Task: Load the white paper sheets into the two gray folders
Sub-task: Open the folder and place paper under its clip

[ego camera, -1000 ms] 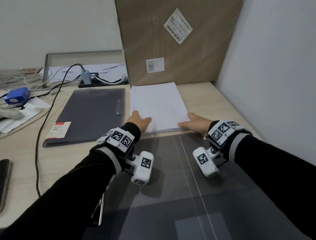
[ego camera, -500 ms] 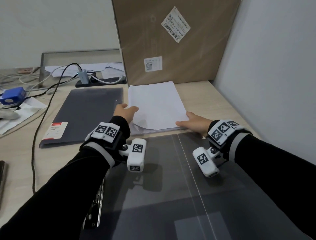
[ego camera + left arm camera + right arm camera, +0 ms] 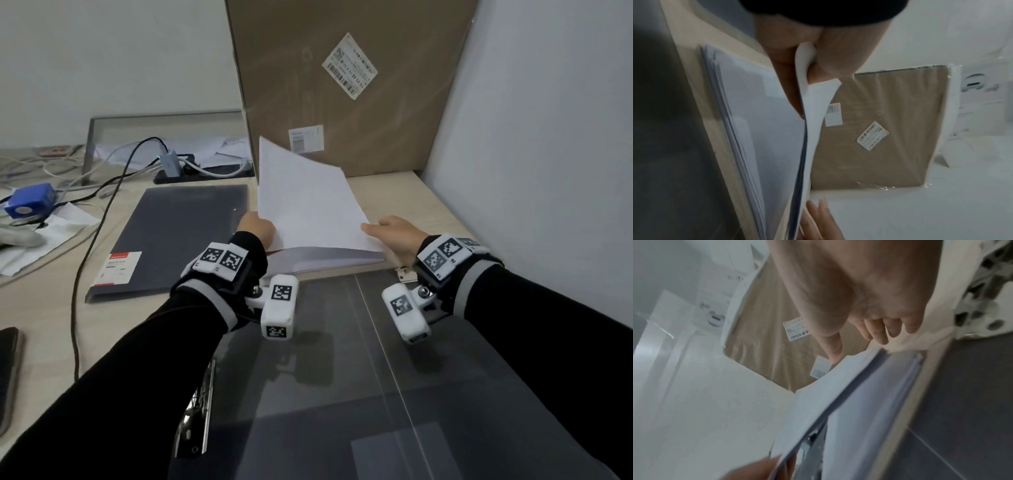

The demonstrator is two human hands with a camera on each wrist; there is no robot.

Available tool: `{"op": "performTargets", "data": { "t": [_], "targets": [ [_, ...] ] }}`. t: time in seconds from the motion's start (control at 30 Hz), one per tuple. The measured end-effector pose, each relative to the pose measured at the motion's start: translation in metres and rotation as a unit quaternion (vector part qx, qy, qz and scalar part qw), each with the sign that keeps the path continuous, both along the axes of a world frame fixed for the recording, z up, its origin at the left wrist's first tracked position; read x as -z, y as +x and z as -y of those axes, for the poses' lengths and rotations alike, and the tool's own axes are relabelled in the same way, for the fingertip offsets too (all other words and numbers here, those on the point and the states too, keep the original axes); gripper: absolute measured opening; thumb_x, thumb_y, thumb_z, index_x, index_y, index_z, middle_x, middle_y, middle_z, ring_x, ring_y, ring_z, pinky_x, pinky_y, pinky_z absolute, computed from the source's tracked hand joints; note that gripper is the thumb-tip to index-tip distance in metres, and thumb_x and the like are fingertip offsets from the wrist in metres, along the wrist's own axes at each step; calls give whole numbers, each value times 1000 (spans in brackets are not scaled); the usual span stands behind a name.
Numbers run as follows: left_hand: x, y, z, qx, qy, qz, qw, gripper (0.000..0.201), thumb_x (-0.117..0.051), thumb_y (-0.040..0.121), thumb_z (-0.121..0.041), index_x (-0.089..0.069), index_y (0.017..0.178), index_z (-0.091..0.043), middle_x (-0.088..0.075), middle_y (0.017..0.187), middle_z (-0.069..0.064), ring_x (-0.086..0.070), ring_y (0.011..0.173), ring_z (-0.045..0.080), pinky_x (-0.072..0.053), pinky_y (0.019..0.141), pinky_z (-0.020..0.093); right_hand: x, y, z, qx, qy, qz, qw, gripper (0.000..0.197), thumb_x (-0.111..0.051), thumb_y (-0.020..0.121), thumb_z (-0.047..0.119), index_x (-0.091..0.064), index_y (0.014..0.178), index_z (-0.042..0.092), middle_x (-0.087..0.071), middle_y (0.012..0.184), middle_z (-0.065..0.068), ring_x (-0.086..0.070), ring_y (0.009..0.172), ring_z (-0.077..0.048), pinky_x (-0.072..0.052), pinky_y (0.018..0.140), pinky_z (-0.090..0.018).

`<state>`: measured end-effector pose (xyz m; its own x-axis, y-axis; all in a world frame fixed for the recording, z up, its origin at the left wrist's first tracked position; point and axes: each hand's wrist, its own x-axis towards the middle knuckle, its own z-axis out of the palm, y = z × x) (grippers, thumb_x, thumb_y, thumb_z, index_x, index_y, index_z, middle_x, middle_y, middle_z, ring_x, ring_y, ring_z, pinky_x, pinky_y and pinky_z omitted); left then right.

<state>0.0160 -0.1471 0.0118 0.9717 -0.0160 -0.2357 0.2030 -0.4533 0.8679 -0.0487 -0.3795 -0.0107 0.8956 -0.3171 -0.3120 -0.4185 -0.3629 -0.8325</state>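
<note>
Both hands lift a batch of white paper sheets [image 3: 308,205] off the stack [image 3: 329,260] near the cardboard box. My left hand [image 3: 255,228] pinches the near left corner, with the paper curled between thumb and fingers [image 3: 818,48]. At the near right edge my right hand [image 3: 394,233] holds the same batch, thumb on top [image 3: 834,353]. The lifted sheets [image 3: 818,129] tilt up at their far left. One gray folder [image 3: 342,377] lies open in front of me under my forearms. The second gray folder [image 3: 178,236] lies closed left of the stack.
A tall cardboard box [image 3: 342,85] stands right behind the stack, and a wall [image 3: 548,171] closes the right side. The open folder's metal clip bar [image 3: 195,418] is at its left edge. A black cable [image 3: 78,274], a blue device [image 3: 29,200] and a phone [image 3: 8,370] lie at the left.
The batch of sheets has risen off the stack, far left corner highest. My left hand moved from the near edge to the left corner and took hold; the right stayed at the right edge.
</note>
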Motion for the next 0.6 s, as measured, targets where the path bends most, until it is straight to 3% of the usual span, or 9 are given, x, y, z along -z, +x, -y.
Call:
{"op": "performTargets", "data": {
  "t": [0.03, 0.1, 0.2, 0.27, 0.33, 0.43, 0.53, 0.6],
  "targets": [
    [-1, -3, -6, -6, -51, 10, 999, 43, -46, 81, -3, -53, 122, 6, -58, 126, 26, -57, 115, 41, -47, 100, 50, -10, -3, 1, 10, 27, 12, 1000, 83, -61, 84, 48, -26, 147, 7, -36, 149, -8, -36, 137, -28, -33, 111, -42],
    [-6, -19, -18, -13, -154, 22, 988, 36, -41, 84, 3, -52, 118, 3, -61, 115, 22, -61, 104, 36, -48, 96, 51, -33, -13, 0, 22, 74, 24, 997, 85, -66, 78, 52, -33, 144, 11, -43, 145, -2, -43, 133, -25, -38, 107, -42],
    [-18, -53, -33, 45, -236, 31, 970, 34, -37, 94, 2, -46, 126, -4, -61, 106, 11, -61, 85, 24, -54, 73, 36, -62, -32, -6, -5, 162, 51, 985, 45, -64, 86, 39, -57, 122, 13, -66, 111, 0, -63, 99, -17, -51, 82, -29],
    [-24, -76, -44, 88, -233, 37, 968, 27, -37, 97, -1, -45, 120, -11, -60, 98, 6, -59, 77, 18, -52, 60, 26, -76, -44, -7, -17, 216, 82, 973, 33, -57, 92, 24, -57, 123, 11, -67, 111, -3, -64, 96, -18, -52, 81, -29],
    [-26, -92, -55, 122, -228, 30, 966, 23, -39, 96, 2, -46, 113, -12, -60, 99, 7, -59, 79, 19, -51, 68, 30, -83, -58, -10, -18, 250, 111, 962, 31, -51, 94, 12, -55, 125, 8, -64, 121, -8, -62, 106, -23, -51, 90, -33],
    [-28, -108, -66, 160, -204, 18, 966, 23, -44, 91, 7, -54, 99, -12, -62, 102, 8, -61, 84, 24, -50, 82, 35, -83, -81, -19, -21, 243, 152, 958, 30, -49, 95, 6, -56, 124, 9, -65, 116, -6, -65, 99, -19, -56, 83, -30],
    [-40, -119, -67, 149, -232, 42, 960, 17, -54, 87, 1, -55, 95, -14, -63, 100, 8, -60, 88, 27, -49, 80, 38, -80, -103, -33, -18, 238, 211, 948, 28, -49, 95, 3, -57, 121, 7, -67, 108, -4, -67, 93, -17, -57, 83, -31],
    [-51, -122, -64, 125, -284, 80, 947, 25, -62, 80, -4, -57, 104, -10, -65, 100, 7, -63, 85, 24, -50, 78, 36, -81, -113, -44, -15, 225, 253, 941, 22, -51, 93, 1, -61, 111, 7, -67, 104, -5, -68, 87, -16, -55, 86, -33]
  ]
}}
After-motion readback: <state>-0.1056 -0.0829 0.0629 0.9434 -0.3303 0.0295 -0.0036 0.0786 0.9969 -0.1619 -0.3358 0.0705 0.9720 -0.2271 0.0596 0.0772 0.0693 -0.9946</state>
